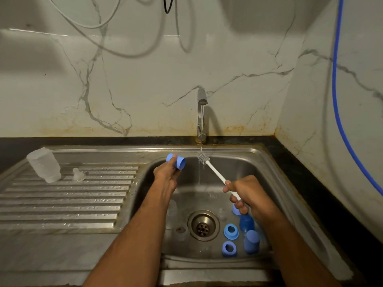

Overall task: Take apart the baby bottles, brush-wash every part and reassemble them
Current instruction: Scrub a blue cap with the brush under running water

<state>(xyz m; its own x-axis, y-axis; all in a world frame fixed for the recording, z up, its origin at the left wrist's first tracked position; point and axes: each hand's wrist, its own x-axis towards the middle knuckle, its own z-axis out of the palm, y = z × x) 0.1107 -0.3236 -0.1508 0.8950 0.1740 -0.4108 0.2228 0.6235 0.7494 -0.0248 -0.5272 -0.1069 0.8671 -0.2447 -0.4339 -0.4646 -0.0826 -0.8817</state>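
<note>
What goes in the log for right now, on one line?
left hand: holds blue cap | right hand: holds brush under running tap | more blue parts in sink | bottle on drainboard

Blue cap [178, 161] was up over the basin's back left, on its side, open end facing right. White-handled brush [215, 172] slanted up-left, grey bristle head under the tap stream. On the drainboard: clear bottle [44, 165] inverted, clear nipple [79, 174] just beside it. On the basin floor right of the drain: two blue rings [230, 231], two blue caps [251, 241], one more blue part [236, 210] partly hidden. Faint clear pieces left of the drain, unclear what.
</note>
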